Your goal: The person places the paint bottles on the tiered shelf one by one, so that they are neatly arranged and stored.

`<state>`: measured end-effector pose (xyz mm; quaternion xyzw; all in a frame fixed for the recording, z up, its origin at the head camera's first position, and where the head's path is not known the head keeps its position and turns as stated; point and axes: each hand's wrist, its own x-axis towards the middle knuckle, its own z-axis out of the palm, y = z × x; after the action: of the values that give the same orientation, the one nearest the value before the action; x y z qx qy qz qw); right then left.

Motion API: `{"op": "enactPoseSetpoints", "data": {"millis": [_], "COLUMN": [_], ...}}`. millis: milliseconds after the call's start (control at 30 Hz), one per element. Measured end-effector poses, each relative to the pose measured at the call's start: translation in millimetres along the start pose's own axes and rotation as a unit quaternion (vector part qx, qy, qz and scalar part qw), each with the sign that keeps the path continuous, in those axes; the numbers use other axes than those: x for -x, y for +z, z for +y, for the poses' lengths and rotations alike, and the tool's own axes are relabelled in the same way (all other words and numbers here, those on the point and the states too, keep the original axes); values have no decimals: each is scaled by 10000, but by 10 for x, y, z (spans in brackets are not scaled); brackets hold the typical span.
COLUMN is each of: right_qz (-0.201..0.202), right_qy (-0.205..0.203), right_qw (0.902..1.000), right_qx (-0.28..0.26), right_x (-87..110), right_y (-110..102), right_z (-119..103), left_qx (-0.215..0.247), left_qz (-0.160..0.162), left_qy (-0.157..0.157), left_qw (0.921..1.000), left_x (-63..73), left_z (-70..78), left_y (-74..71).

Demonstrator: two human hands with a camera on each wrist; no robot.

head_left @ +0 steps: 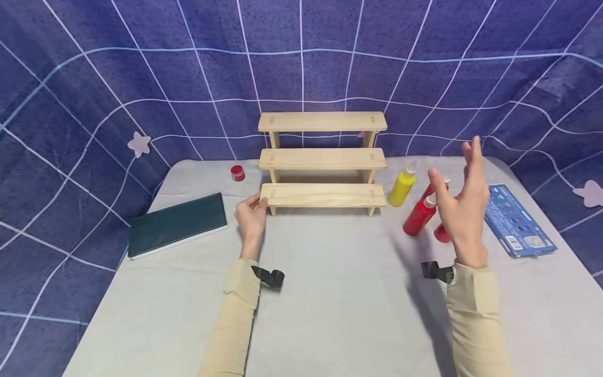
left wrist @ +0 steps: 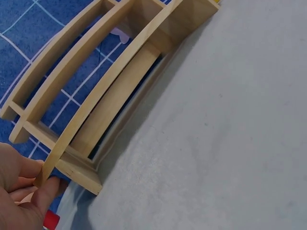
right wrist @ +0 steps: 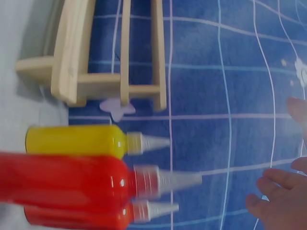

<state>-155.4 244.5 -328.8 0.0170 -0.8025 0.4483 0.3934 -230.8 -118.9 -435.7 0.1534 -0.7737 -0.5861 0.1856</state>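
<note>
A three-tier wooden shelf [head_left: 322, 195] stands at the back of the table. My left hand [head_left: 251, 217] pinches the left end of its lowest step, thumb on one face and fingers under the other, as the left wrist view shows. My right hand [head_left: 464, 207] is raised with fingers extended, holding nothing, over the bottles at the right. Below and beside it stand a yellow bottle [head_left: 402, 187] and a red bottle [head_left: 419, 215], with more red partly hidden behind the hand. In the right wrist view the yellow bottle [right wrist: 74, 140] and two red bottles have clear pointed nozzles.
A dark green flat box [head_left: 179, 224] with a white edge lies at the left. A small red-lidded jar [head_left: 237, 173] sits left of the shelf. At the right lies a blue printed package [head_left: 518, 222]. A blue gridded cloth [head_left: 301, 73] hangs behind the table.
</note>
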Motion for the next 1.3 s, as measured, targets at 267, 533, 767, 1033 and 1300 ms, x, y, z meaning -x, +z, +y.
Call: {"op": "enactPoseSetpoints", "data": {"millis": [267,533,767,1033,1300], "right_qz": [291,343,-34,-1087,-1898], "right_qy": [899,1777,2212,1928,1874], "right_qw": [9954,9835,9746,9735,9600], "right_qx": [-155,62,343,583,852], "right_x": [-31,-23,60,93,166], "right_y": [-268,-483,-605,-687,-784], "right_z": [139,322,449,569,733], "left_qx": [33,169,214,274,214], "left_qz": [4,-7,-38,26,-55], "left_qy": [-25,-19,-12,-18,-26], "left_qw": [10000,9999,9998,9996,9998], "left_x": [8,2,13,22,26], "left_z": [5,48,14,-23,-2], "left_y": [11,24,18,-13,-4]}}
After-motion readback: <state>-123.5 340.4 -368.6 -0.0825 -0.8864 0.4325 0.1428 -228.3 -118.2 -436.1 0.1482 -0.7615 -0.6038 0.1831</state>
